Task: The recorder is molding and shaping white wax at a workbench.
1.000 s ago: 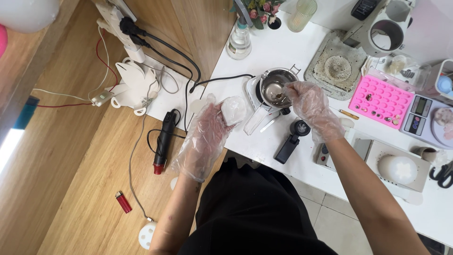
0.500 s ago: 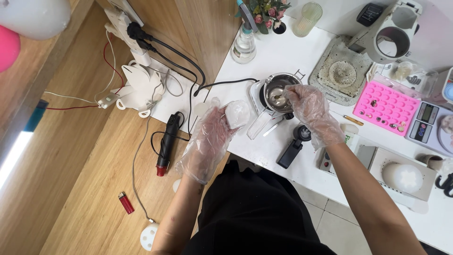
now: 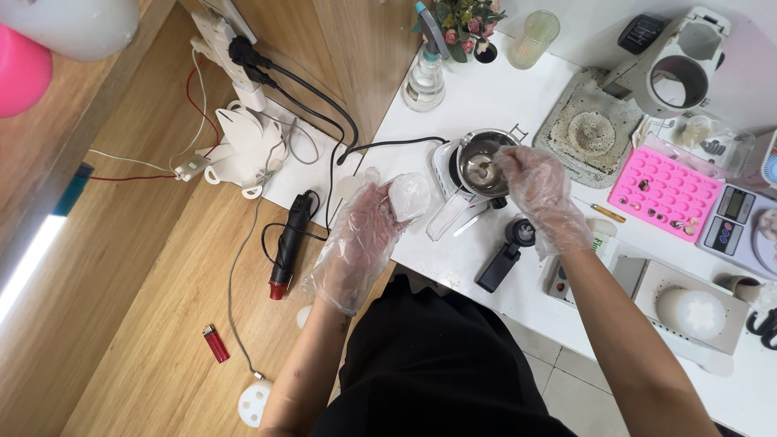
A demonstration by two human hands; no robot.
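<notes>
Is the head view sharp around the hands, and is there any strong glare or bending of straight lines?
Head view: both gloved hands, left hand and right hand, look sharp; the gloves shine mildly; a bright light strip glares at left; the table edge and wood boards lean outward, wide-angle distortion.

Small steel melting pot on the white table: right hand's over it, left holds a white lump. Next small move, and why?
Probably bring the white rounded lump across toward the small steel melting pot. The gloved left hand holds the lump just left of the pot, apart from it, while the gloved right hand has its fingers at the pot's rim. What the fingers grip is too small to tell.
</notes>
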